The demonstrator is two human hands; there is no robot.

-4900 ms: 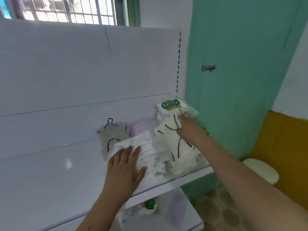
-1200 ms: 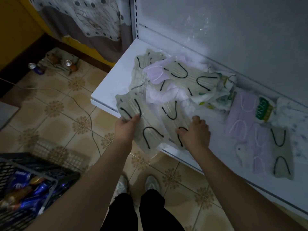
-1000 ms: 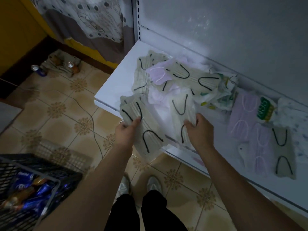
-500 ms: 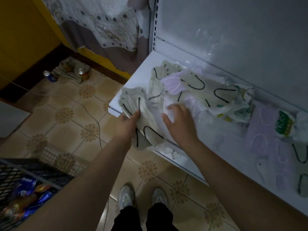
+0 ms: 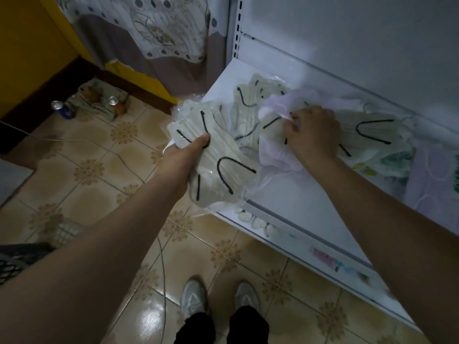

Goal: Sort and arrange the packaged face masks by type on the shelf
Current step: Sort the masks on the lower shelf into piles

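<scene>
At the left, the left hand (image 5: 185, 155) grips a fanned bundle of grey packaged masks (image 5: 218, 160) with black ear loops, thumb pressed on top, fingers hidden beneath; the bundle overhangs the near left corner of the shelf (image 5: 298, 202). These packs look light, soft and floppy, and their clear wrappers are probably slick, so I'd pinch flat across the middle of the stack rather than at an edge or loop. Right of it, the right hand (image 5: 310, 135) curls its fingertips onto a lilac-white pack (image 5: 275, 152) in the loose heap (image 5: 367, 130). Farther right lie purple packs (image 5: 432, 177).
</scene>
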